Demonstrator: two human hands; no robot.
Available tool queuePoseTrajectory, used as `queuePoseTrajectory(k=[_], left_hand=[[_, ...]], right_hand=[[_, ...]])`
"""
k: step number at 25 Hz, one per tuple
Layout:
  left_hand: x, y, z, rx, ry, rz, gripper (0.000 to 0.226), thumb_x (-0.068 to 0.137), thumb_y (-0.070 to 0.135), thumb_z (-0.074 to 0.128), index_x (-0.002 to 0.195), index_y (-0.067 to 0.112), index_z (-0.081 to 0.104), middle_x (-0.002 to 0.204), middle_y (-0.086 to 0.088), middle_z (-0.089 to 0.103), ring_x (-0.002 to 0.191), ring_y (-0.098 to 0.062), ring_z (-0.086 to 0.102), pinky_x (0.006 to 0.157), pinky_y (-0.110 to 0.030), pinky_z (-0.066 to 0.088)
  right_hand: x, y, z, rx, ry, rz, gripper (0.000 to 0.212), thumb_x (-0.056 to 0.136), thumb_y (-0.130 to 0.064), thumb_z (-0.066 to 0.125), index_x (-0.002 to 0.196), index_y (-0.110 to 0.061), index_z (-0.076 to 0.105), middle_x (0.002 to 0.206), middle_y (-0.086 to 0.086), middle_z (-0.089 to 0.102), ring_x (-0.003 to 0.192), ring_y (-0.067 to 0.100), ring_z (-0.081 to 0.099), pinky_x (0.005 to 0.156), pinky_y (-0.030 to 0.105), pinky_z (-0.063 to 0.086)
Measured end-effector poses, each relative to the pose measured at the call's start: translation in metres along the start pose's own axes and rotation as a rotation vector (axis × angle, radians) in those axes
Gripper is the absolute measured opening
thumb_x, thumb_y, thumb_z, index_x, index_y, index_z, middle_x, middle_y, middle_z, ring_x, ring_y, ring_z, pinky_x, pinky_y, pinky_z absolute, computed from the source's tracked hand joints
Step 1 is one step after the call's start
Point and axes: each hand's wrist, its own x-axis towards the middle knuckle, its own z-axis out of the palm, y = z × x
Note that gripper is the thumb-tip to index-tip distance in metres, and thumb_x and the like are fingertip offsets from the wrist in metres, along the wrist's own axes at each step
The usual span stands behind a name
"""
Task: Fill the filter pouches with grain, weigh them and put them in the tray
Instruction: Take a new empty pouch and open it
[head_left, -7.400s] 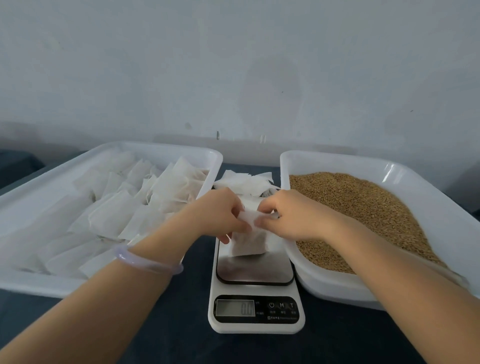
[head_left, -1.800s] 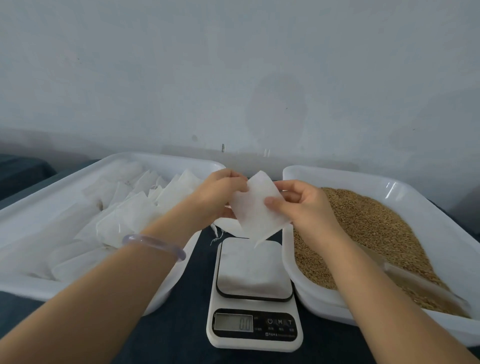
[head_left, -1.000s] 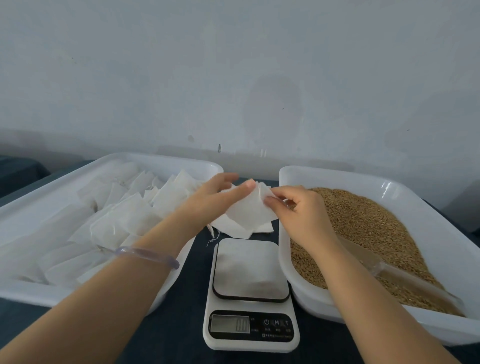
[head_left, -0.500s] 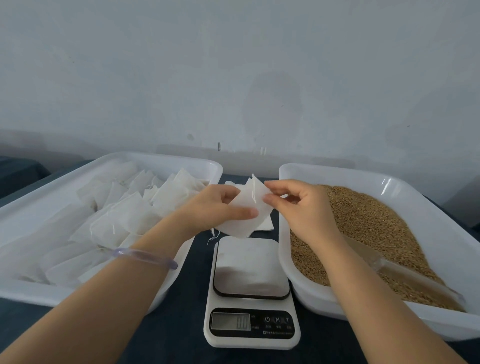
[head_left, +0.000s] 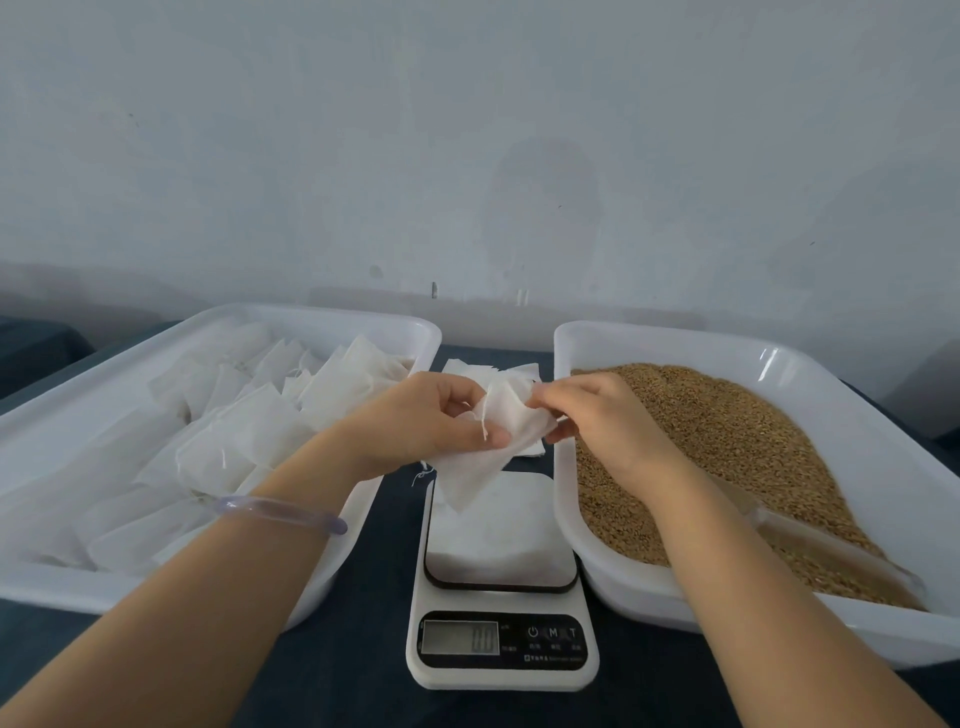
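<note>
I hold one empty white filter pouch above the far end of the scale. My left hand grips its left side with the thumb across the front. My right hand pinches its top right edge. The pouch hangs slack with a short string at its mouth. The scale's display reads zero and its platform is bare. The left tray holds several filled pouches. The right tray holds brown grain.
A stack of flat unused pouches lies on the dark table between the two trays, behind my hands. A clear scoop lies in the grain near the right tray's front. A pale wall stands close behind the trays.
Over the last second both hands worked the pouch's top edge and drew it slightly nearer and lower over the scale. The scale and both trays stayed where they were.
</note>
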Motion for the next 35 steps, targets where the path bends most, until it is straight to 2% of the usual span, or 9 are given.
queuePoseTrajectory(k=[5,9,13,17,22,26,29,33,35], left_hand=[[0.002,0.001,-0.005,-0.077,0.129,0.027,0.022,0.075,0.017,0.079,0.091,0.02,0.064,0.074,0.003,0.066,0.067,-0.012,0.061,0.064,-0.024,0.047],[0.001,0.0,-0.003,0.226,0.46,0.335,0.059,0.063,0.046,0.08,0.113,0.029,0.053,0.11,0.025,0.053,0.102,0.01,0.049,0.088,-0.005,0.036],[-0.001,0.002,0.01,0.504,0.193,0.243,0.104,0.054,0.051,0.084,0.141,0.029,0.031,0.116,0.029,0.04,0.11,0.01,0.035,0.085,-0.001,0.027],[0.006,-0.003,0.01,0.378,0.099,0.08,0.056,0.079,0.018,0.07,0.129,0.026,0.046,0.107,0.012,0.061,0.088,0.0,0.061,0.066,-0.005,0.043],[-0.003,0.007,0.008,0.046,-0.044,0.013,0.047,0.075,0.003,0.066,0.118,0.018,0.055,0.093,-0.002,0.063,0.078,-0.02,0.068,0.062,-0.019,0.052],[-0.01,0.01,0.006,-0.05,-0.244,0.015,0.031,0.062,0.004,0.063,0.084,0.024,0.066,0.077,-0.004,0.061,0.073,-0.021,0.062,0.077,-0.04,0.054],[-0.01,0.01,0.002,-0.021,-0.353,-0.032,0.022,0.062,0.002,0.063,0.08,0.015,0.06,0.076,-0.005,0.061,0.072,-0.025,0.06,0.073,-0.039,0.053],[-0.01,0.01,-0.002,-0.117,-0.38,-0.035,0.02,0.063,-0.001,0.057,0.08,0.009,0.059,0.069,-0.002,0.061,0.062,-0.019,0.061,0.064,-0.031,0.053],[-0.011,0.01,-0.003,-0.11,-0.397,-0.023,0.022,0.061,-0.002,0.057,0.075,0.014,0.063,0.066,0.0,0.06,0.06,-0.016,0.058,0.061,-0.028,0.051]], right_hand=[[-0.003,-0.001,-0.005,0.15,-0.115,0.056,0.021,0.07,-0.01,0.058,0.064,-0.021,0.075,0.066,0.001,0.067,0.062,0.008,0.059,0.055,0.024,0.042],[-0.004,-0.001,-0.004,0.0,0.005,-0.011,0.043,0.077,0.006,0.047,0.088,-0.023,0.076,0.068,-0.012,0.07,0.06,-0.003,0.059,0.057,0.016,0.044],[-0.01,-0.002,0.005,-0.173,-0.022,-0.213,0.024,0.08,0.001,0.066,0.091,-0.019,0.076,0.069,-0.015,0.068,0.054,-0.007,0.054,0.056,0.005,0.037],[-0.01,0.002,0.008,-0.396,0.127,-0.431,0.009,0.073,-0.014,0.08,0.07,-0.013,0.071,0.077,-0.004,0.052,0.065,0.002,0.045,0.062,0.01,0.032],[-0.011,0.002,0.007,-0.415,0.055,-0.45,0.005,0.075,-0.018,0.077,0.077,-0.014,0.074,0.067,-0.015,0.058,0.075,0.006,0.047,0.066,0.013,0.033],[-0.012,0.003,0.004,-0.334,-0.056,-0.321,0.047,0.078,-0.024,0.075,0.119,-0.041,0.059,0.065,-0.02,0.06,0.074,-0.001,0.051,0.07,0.009,0.034],[-0.013,0.003,0.002,-0.268,-0.139,-0.252,0.06,0.077,-0.024,0.075,0.128,-0.042,0.047,0.069,-0.022,0.068,0.076,-0.006,0.056,0.072,0.007,0.033],[-0.013,-0.002,0.001,-0.136,-0.102,-0.255,0.019,0.077,-0.026,0.07,0.091,-0.019,0.061,0.069,-0.007,0.07,0.067,0.008,0.057,0.065,0.018,0.04],[-0.014,-0.005,-0.001,-0.057,-0.182,-0.254,0.006,0.079,-0.026,0.062,0.077,-0.022,0.067,0.068,-0.007,0.067,0.067,0.008,0.058,0.065,0.019,0.043]])
